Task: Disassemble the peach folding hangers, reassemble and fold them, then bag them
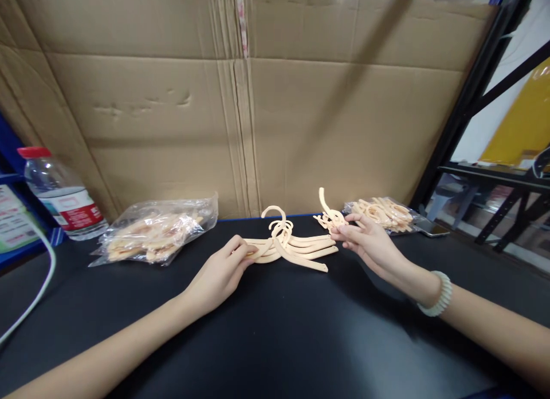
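Several peach-coloured plastic hangers (281, 238) lie bunched on the black tabletop in the middle, their curved arms fanned to both sides and one open hook standing up at the back. My left hand (221, 270) is closed around the left arm ends of this bunch. To the right, my right hand (369, 244) pinches a peach-coloured curved hook piece (326, 203) between thumb and fingers, with its free end pointing up. Just behind those fingertips lie small peach-coloured pieces (322, 221), partly hidden by the hook piece and the hand.
A clear bag of peach parts (154, 230) lies at left, and another bag (382, 213) lies behind my right hand. Beside that is a phone-like flat object (429, 227). A red-capped bottle (64, 196) stands far left near a white cable (47, 273). Cardboard (172, 113) walls the back.
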Available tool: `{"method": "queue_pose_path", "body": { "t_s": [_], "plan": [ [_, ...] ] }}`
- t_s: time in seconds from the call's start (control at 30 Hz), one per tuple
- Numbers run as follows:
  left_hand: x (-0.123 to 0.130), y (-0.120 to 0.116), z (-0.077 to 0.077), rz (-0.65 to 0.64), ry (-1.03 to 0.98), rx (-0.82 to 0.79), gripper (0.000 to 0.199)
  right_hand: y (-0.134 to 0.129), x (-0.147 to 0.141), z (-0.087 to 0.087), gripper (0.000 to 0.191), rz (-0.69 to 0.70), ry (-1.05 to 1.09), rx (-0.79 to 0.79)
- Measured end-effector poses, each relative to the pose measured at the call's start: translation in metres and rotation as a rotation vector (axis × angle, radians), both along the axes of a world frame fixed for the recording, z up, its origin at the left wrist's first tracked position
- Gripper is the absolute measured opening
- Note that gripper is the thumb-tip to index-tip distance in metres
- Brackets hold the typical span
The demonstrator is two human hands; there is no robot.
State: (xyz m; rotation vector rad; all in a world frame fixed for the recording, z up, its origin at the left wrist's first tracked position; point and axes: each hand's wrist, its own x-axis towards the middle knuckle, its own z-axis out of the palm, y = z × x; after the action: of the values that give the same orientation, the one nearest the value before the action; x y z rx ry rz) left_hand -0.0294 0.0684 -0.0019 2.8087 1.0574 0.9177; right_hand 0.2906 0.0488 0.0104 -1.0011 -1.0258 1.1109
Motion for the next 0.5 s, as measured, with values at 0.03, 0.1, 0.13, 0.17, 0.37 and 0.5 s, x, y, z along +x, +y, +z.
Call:
{"method": "queue_pose_path", "body": {
  "t_s": [0.03,0.1,0.13,0.17,0.37,0.5],
  "plan": [
    [0.0009,-0.0011,0.0002,0.008,-0.012,-0.006,0.019,0.0000,0.0000,-0.0014,0.041,0.022,0.034,-0.021],
    [0.0025,-0.0031,0.0004,0.019,-0.032,-0.015,0.017,-0.0001,0.0001,-0.0030,0.037,0.079,0.059,-0.049],
    [0.0030,-0.0038,0.0004,0.023,-0.041,-0.016,0.017,-0.0001,0.0002,-0.0034,0.032,0.105,0.058,-0.049],
    [0.0032,-0.0043,0.0004,0.025,-0.048,-0.017,0.016,-0.0002,0.0002,-0.0036,0.027,0.130,0.054,-0.042],
    [0.0030,-0.0040,0.0001,0.000,-0.096,-0.036,0.014,0.0014,-0.0006,-0.0056,0.023,0.185,0.046,-0.036],
    [0.0041,-0.0038,0.0015,-0.012,-0.126,-0.057,0.014,0.0027,-0.0009,-0.0065,0.024,0.222,-0.003,-0.065]
  ]
}}
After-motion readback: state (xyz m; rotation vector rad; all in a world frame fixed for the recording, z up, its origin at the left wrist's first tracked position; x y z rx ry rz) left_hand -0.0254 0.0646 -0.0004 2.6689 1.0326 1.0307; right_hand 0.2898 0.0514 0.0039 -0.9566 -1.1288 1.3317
